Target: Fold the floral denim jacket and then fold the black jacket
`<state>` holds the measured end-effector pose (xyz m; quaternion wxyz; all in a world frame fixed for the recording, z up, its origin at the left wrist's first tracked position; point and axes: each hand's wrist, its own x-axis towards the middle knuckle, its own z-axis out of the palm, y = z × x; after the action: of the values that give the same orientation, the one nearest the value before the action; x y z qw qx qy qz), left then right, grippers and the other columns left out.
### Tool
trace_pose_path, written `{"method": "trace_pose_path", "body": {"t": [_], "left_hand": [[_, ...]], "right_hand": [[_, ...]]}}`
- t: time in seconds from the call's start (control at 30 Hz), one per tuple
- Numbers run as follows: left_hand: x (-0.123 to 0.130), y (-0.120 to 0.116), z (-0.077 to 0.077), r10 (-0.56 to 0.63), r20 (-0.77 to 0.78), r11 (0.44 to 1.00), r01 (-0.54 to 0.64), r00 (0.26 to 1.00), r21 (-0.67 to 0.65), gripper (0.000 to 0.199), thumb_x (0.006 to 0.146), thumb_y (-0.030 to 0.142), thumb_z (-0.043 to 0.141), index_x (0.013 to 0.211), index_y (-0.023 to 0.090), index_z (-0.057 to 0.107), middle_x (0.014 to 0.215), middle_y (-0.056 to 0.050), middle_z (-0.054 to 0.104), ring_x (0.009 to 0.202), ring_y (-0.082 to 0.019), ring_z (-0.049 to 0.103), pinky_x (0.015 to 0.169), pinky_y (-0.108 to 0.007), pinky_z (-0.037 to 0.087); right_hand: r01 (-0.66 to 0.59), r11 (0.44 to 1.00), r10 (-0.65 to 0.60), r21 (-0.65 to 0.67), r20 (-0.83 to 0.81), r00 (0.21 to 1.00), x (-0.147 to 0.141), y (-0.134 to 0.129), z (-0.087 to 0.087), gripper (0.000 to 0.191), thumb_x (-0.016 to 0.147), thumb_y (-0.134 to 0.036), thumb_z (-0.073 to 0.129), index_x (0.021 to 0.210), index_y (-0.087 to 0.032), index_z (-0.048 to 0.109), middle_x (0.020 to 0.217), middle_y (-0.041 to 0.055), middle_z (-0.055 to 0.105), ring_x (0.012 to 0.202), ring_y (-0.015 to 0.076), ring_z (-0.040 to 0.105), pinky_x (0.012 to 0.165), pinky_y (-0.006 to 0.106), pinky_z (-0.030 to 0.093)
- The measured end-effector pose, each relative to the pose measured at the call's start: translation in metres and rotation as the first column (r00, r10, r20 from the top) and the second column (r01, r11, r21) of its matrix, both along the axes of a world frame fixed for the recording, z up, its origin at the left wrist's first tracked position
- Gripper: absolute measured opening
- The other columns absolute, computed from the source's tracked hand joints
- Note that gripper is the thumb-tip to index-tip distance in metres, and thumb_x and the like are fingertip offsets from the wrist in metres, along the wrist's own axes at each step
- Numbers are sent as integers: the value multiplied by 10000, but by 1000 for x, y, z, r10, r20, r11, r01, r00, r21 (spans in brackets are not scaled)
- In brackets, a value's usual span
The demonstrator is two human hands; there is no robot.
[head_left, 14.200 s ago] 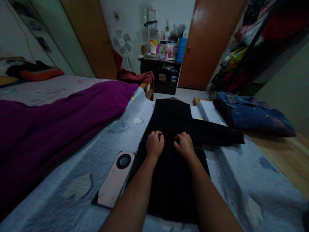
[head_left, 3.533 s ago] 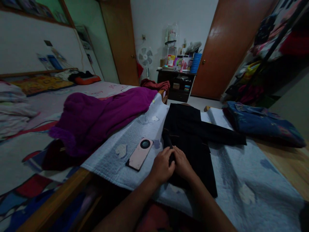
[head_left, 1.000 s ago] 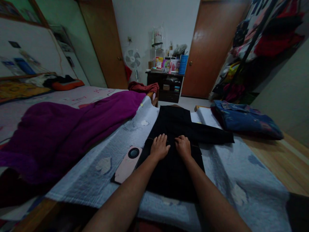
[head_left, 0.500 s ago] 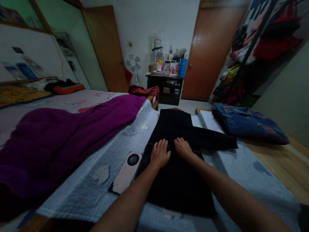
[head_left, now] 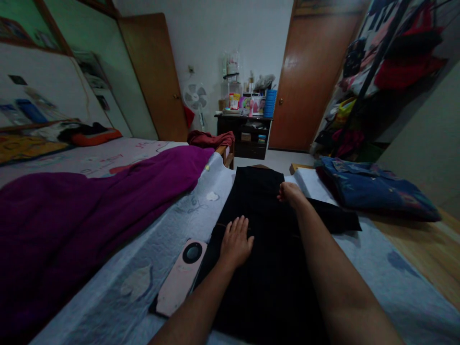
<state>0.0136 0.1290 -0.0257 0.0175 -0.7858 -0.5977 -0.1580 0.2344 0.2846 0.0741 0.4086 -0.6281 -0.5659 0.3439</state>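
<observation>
A black long-sleeved garment (head_left: 266, 268) lies spread on the light blue bedding, one sleeve (head_left: 334, 215) reaching out to the right. My left hand (head_left: 235, 239) rests flat on its middle, fingers stretched out. Farther up, at the garment's right edge near the top of that sleeve, my right hand (head_left: 291, 192) is closed with its fingers curled in; what is between them, if anything, is hidden. A pink phone (head_left: 179, 282) with a round black camera ring lies back up on the bedding, left of my left forearm.
A purple blanket (head_left: 108, 201) covers the bed on the left. Folded blue denim clothing (head_left: 377, 187) lies at the right, on the bed's wooden edge. Beyond the foot stand a dark cabinet (head_left: 244, 139) and a fan (head_left: 196, 98); clothes hang on a rack (head_left: 377, 62) at right.
My right hand has moved from the garment's middle up and right to its edge beside the sleeve. The left hand stays flat in place. The view has shifted slightly.
</observation>
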Motion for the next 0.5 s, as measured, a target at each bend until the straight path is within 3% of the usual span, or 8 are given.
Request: {"method": "trace_pose_path", "body": {"t": [0.13, 0.3, 0.5], "left_hand": [[-1, 1, -2, -4, 9, 1000, 4, 1000, -6, 582, 942, 408, 387, 1465, 159, 336, 1542, -89, 326, 1425, -250, 273, 1174, -451, 217], [-1, 2, -4, -4, 34, 1000, 4, 999, -10, 579, 941, 397, 389, 1465, 159, 336, 1542, -75, 326, 1425, -240, 275, 1176, -454, 213], [-1, 3, -4, -1, 31, 1000, 1, 1000, -10, 582, 937, 393, 401, 1467, 164, 329, 1547, -71, 318, 1427, -238, 268, 1178, -452, 213]], "right_hand": [[27, 998, -37, 52, 204, 978, 2, 20, -9, 161, 832, -205, 477, 823, -141, 625, 702, 47, 600, 665, 150, 584, 649, 261, 465], [-68, 993, 24, 93, 407, 913, -3, 32, -28, 155, 714, -122, 642, 840, -182, 710, 983, 65, 644, 982, 192, 552, 910, 300, 393], [-108, 989, 50, 98, 467, 883, -4, 38, -49, 103, 726, -152, 656, 776, -203, 730, 948, 55, 670, 963, 213, 563, 901, 341, 387]]}}
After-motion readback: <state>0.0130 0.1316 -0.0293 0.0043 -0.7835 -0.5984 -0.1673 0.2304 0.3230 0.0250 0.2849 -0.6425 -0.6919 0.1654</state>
